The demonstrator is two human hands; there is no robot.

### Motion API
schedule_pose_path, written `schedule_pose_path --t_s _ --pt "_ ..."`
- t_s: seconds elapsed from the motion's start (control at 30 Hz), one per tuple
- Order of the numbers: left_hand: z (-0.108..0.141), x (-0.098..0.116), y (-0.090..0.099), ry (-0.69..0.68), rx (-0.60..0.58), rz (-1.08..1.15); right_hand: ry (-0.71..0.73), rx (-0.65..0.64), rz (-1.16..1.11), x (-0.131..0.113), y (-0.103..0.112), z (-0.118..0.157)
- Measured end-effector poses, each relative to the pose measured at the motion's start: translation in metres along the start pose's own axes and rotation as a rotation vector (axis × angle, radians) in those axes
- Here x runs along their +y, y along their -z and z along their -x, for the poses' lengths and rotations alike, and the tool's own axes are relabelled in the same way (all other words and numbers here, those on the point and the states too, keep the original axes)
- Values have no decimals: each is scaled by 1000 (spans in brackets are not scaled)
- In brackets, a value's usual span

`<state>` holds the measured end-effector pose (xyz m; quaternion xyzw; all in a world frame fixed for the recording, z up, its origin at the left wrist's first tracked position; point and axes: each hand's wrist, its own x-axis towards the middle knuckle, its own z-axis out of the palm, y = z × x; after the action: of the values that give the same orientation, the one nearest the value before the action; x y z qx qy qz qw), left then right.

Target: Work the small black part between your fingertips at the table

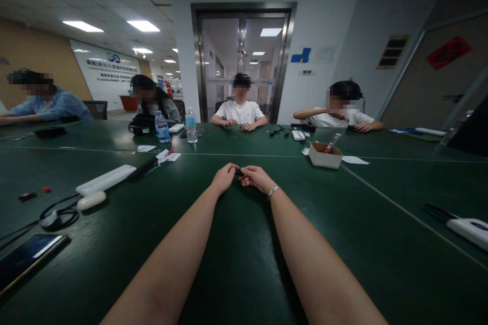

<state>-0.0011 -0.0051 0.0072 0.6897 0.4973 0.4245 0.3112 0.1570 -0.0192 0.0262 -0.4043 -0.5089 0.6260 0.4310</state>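
Note:
Both my arms stretch out over the dark green table (244,244). Between my fingertips is a small black object (238,172), too small and too covered by fingers for me to tell its kind. My left hand (224,179) pinches it from the left side. From the right, the closed fingers of my right hand (258,179) grip its other end. A silver bracelet (273,192) circles my right wrist.
Left of my arms lie a white power strip (104,180), a white oval case (91,201), cables and a phone (30,261). Water bottles (191,127) and a small open box (325,156) stand farther off. Several people sit around the table's far side.

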Motion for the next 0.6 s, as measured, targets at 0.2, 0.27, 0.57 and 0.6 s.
schedule_pose_path --t_s 0.2,0.27,0.57,0.6 --pt "1 1 1 39 -3 14 3 12 6 0 0 0" --pt "1 1 1 47 -6 29 -10 18 13 0 -1 0" --pt "1 4 3 42 -34 99 -9 25 4 -2 -2 2" --pt "1 5 3 60 -36 109 -7 24 -1 -1 -2 2"
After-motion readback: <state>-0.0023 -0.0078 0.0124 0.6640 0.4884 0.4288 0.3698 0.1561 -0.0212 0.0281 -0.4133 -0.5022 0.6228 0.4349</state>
